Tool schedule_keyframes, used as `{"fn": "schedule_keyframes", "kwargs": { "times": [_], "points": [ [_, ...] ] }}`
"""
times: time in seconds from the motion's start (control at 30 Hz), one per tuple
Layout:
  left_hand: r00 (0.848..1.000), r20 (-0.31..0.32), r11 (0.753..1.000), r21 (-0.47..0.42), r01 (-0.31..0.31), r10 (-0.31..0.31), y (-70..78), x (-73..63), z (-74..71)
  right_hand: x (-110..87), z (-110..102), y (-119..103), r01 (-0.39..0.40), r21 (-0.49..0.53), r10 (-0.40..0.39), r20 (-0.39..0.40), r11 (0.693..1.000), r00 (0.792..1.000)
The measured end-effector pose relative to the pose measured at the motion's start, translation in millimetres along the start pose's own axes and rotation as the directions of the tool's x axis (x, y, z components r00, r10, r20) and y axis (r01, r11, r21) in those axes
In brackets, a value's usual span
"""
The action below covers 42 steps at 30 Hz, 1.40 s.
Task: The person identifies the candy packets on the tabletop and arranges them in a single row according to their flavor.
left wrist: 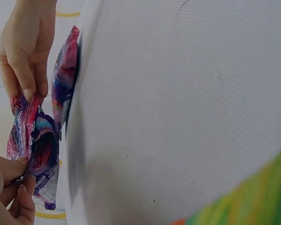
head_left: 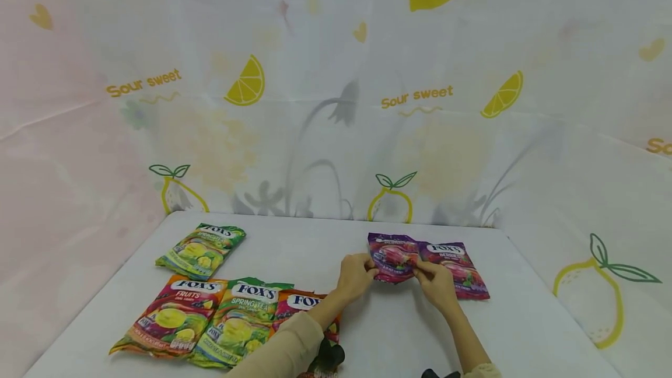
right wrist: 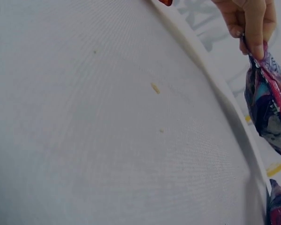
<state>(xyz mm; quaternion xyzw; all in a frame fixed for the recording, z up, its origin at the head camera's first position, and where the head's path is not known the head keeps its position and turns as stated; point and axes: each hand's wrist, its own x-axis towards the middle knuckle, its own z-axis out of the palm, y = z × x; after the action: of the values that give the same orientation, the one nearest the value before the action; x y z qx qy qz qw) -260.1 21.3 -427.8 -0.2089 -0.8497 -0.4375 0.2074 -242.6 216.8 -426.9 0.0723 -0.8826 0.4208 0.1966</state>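
A purple Fox's berries candy bag (head_left: 392, 256) is held up off the table between my two hands, near the back. My left hand (head_left: 354, 276) pinches its left edge, and my right hand (head_left: 437, 286) pinches the right edge. In the left wrist view the bag (left wrist: 42, 145) looks crumpled, with the left hand (left wrist: 11, 190) at one end and the right hand (left wrist: 28, 56) at the other. The right wrist view shows the left hand (right wrist: 253, 23) gripping it; the right hand is outside that picture. Another berries bag (head_left: 457, 270) lies just to the right.
On the left of the white table (head_left: 399, 337) lie a fruits bag (head_left: 170, 317), a spring tea bag (head_left: 238, 319) and another fruits bag (head_left: 296, 303), partly covered by my left arm. Behind them is a second spring tea bag (head_left: 202, 249). A lemon-print cloth (head_left: 325, 150) hangs behind.
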Motion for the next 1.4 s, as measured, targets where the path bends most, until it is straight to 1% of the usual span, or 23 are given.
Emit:
{"fn": "schedule_keyframes", "kwargs": {
  "times": [0.27,0.47,0.7,0.83,1.0,1.1,1.13,1.2,1.23,1.33,1.37,1.4],
  "points": [
    [1.000,0.022,1.000,0.016,0.019,-0.020,-1.1,-0.6,4.3,-0.7,0,3,-0.053,0.020,0.053,0.031,0.998,0.998],
    [0.999,0.034,0.999,0.029,0.030,-0.031,-2.0,-0.9,9.3,-3.0,-3,3,-0.090,0.006,0.090,0.053,0.996,0.995],
    [0.997,0.050,0.998,0.030,0.049,-0.051,-0.7,-0.4,12.9,-2.2,-3,7,-0.099,0.006,0.099,0.049,0.995,0.994],
    [0.996,0.061,0.997,0.045,0.059,-0.062,-0.7,-0.5,15.1,-2.5,-5,7,-0.115,-0.016,0.116,0.053,0.993,0.992],
    [0.993,0.103,0.995,0.092,0.048,-0.058,-2.1,-0.5,20.2,-4.8,-11,6,-0.114,-0.060,0.117,0.039,0.992,0.992],
    [0.990,0.128,0.993,0.113,0.037,-0.052,-2.3,-0.3,22.4,-7.0,-14,10,-0.091,-0.055,0.093,0.034,0.994,0.995],
    [0.989,0.135,0.993,0.116,0.037,-0.052,-1.9,-0.3,22.6,-7.5,-15,12,-0.074,-0.045,0.075,0.024,0.996,0.997],
    [0.987,0.149,0.992,0.119,0.037,-0.055,-1.3,-0.5,22.9,-8.1,-17,14,-0.072,-0.038,0.074,0.039,0.997,0.997],
    [0.986,0.158,0.992,0.120,0.039,-0.058,-0.7,-0.5,22.5,-8.3,-18,14,-0.079,-0.040,0.081,0.045,0.996,0.996],
    [0.977,0.200,0.993,0.105,0.057,-0.078,1.1,-1.4,21.6,-9.1,-23,11,-0.131,-0.069,0.137,0.084,0.989,0.987],
    [0.973,0.215,0.993,0.102,0.057,-0.078,1.6,-1.9,21.6,-9.9,-24,8,-0.167,-0.092,0.176,0.106,0.982,0.979],
    [0.970,0.231,0.994,0.097,0.059,-0.080,2.4,-2.4,21.3,-10.8,-26,7,-0.183,-0.111,0.196,0.115,0.977,0.974]
  ]
}}
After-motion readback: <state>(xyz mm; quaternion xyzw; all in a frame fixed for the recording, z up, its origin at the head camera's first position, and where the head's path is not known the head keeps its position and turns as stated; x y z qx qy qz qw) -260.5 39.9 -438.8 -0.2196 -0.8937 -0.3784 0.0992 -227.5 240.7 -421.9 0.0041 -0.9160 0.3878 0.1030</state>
